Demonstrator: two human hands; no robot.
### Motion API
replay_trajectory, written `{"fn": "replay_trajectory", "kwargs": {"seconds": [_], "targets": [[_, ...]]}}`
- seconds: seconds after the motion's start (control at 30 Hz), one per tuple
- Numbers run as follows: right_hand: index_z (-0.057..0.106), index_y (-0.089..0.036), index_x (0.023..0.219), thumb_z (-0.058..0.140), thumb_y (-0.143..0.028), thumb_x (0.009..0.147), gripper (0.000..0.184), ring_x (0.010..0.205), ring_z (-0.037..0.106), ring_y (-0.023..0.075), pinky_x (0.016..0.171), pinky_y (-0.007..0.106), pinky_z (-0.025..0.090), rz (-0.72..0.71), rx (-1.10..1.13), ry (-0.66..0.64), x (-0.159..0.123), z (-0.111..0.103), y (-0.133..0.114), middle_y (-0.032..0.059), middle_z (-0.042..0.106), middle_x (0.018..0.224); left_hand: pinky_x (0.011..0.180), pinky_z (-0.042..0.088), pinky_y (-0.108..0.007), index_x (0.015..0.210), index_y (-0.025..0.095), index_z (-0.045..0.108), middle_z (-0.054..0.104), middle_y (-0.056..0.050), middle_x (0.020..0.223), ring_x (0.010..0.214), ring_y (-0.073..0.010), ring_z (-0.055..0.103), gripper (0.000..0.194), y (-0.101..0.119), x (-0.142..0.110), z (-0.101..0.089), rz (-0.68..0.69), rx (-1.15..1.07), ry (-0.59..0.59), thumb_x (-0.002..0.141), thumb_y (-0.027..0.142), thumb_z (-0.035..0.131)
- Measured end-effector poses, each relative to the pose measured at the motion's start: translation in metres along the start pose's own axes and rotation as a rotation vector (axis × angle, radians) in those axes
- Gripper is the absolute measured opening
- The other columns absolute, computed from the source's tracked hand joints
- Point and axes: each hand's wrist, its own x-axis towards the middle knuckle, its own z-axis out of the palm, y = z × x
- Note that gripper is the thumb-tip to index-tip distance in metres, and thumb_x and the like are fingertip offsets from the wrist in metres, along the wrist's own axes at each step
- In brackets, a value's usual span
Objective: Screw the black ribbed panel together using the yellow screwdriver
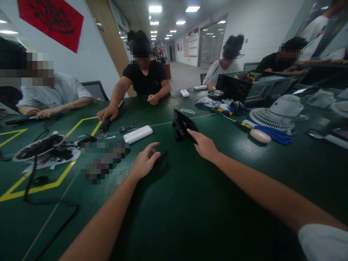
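Near the middle of the green table (190,224), my right hand (205,145) grips the lower right edge of a black flat device (186,123). The device stands tilted, with small dark round parts at its lower left; its exact kind I cannot make out. My left hand (146,159) hovers over the table with nothing in it, index finger and thumb apart and the other fingers curled. Just beyond my left hand lies a white power bank-like block (138,134). To its left is a blurred-out dark object (106,163).
Right: a white fan (282,112), a screwdriver (240,125), blue gloves (274,135) and a pinkish oval object (260,136). Left: a black cable (34,181), yellow tape lines (51,185) and dark parts. Across sits a person in black (145,78) holding a dark tool; others sit around.
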Motion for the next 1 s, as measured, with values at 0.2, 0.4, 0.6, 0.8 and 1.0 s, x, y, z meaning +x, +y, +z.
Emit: {"fn": "replay_trajectory", "kwargs": {"seconds": [0.2,0.4,0.6,0.8,1.0], "targets": [[0.061,-0.017,0.156,0.055,-0.015,0.090,0.066,0.137,0.064,0.0337,0.118,0.056,0.047,0.200,-0.038,0.249,-0.006,-0.039,0.110,0.0154,0.069,0.147,0.075,0.049,-0.037,0.143,0.022,0.064,0.071,-0.003,0.093,0.077,-0.0226,0.065,0.060,-0.004,0.001,0.000,-0.023,-0.026,0.003,0.092,0.053,0.060],[0.072,-0.014,0.143,0.064,-0.030,0.087,0.059,0.124,0.069,0.0412,0.113,0.063,0.047,0.474,-0.005,0.412,-0.015,-0.069,0.166,0.0186,0.078,0.126,0.072,0.048,-0.036,0.142,0.021,0.064,0.070,-0.003,0.092,0.076,-0.0220,0.063,0.060,-0.004,0.003,0.001,-0.041,-0.027,0.014,0.091,0.052,0.059],[0.081,-0.017,0.123,0.070,-0.039,0.084,0.046,0.119,0.071,0.0373,0.112,0.057,0.048,0.565,0.130,0.511,-0.015,-0.063,0.179,0.0159,0.081,0.116,0.068,0.048,-0.036,0.143,0.021,0.063,0.068,-0.003,0.089,0.075,-0.0223,0.061,0.062,-0.006,0.005,0.001,-0.070,-0.066,0.006,0.090,0.054,0.059],[0.075,-0.017,0.120,0.074,-0.047,0.083,0.048,0.109,0.075,0.0308,0.101,0.050,0.059,0.688,0.396,0.681,-0.009,-0.050,0.187,0.0148,0.080,0.116,0.068,0.047,-0.036,0.143,0.021,0.062,0.070,-0.003,0.090,0.071,-0.0213,0.060,0.063,-0.006,0.005,0.001,-0.098,-0.094,0.006,0.089,0.053,0.059],[0.070,-0.014,0.125,0.068,-0.039,0.084,0.047,0.113,0.075,0.0269,0.100,0.045,0.061,0.684,0.543,0.816,-0.003,-0.047,0.187,0.0166,0.077,0.128,0.068,0.047,-0.035,0.142,0.020,0.063,0.070,-0.003,0.088,0.070,-0.0209,0.060,0.062,-0.004,0.005,0.000,-0.098,-0.112,0.006,0.090,0.054,0.059]]}}
